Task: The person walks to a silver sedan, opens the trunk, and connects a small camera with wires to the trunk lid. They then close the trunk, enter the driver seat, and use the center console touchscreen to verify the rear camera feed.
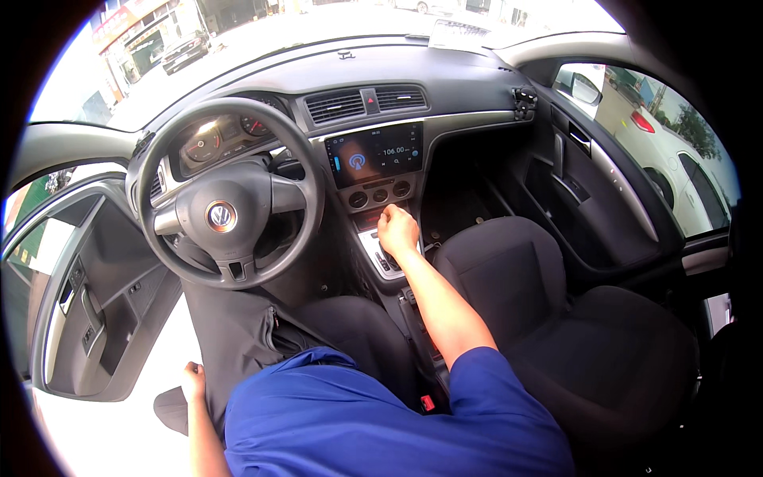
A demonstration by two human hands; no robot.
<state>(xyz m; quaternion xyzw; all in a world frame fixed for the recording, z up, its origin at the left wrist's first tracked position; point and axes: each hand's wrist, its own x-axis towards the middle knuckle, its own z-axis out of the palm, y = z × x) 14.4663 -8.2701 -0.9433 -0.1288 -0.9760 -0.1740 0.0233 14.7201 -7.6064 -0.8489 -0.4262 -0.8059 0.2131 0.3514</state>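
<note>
My right hand [397, 228] is closed over the forward end of the silver-trimmed gear selector panel [387, 265]. Its fingers wrap round the gear lever, whose knob is hidden beneath them. Low on the left, beside my thigh in dark trousers [230, 334], my left hand [192, 381] hangs with its fingers curled; whatever they may hold is out of sight. The steering wheel [226, 203] stands in front of me, touched by neither hand. Just beyond my right hand are round climate knobs [381, 195] and a lit touchscreen [375, 155].
At the left the driver's door [103, 302] stands open over bright ground. An unoccupied front passenger seat [509, 278] lies to my right, beside the passenger door [600, 175]. A red seat-belt buckle [427, 403] sits by my hip. Outside, a white car [675, 159] is close on the right.
</note>
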